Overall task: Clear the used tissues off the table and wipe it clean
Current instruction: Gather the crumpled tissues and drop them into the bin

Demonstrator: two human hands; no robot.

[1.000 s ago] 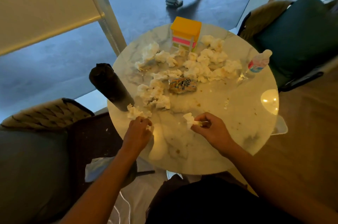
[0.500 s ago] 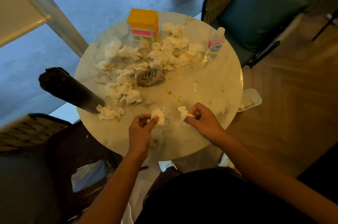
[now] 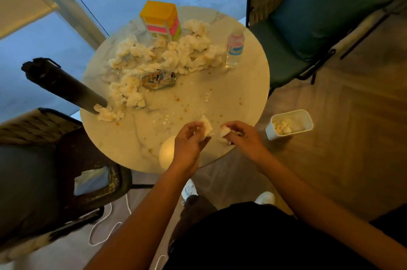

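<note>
Now both hands work at the near edge of the round marble table (image 3: 231,98). The left hand (image 3: 189,144) has its grip curled round a crumpled tissue (image 3: 208,130), thumb and fingers pinching it just above the tabletop. Just beside it, the right hand (image 3: 242,137) pinches a second wad (image 3: 225,131) in its fingertips. Most of the used tissues (image 3: 176,54) lie heaped across the far half of the table, with a smaller clump (image 3: 108,113) at the left edge against a dark bottle (image 3: 63,84). Among the heap lies a snack wrapper (image 3: 158,80). A yellow and pink box (image 3: 161,19) stands at the far edge, a water bottle (image 3: 235,47) near the right edge. Crumbs and spots dot the middle. On the floor to the right sits a white bin (image 3: 289,125) holding tissues.
</note>
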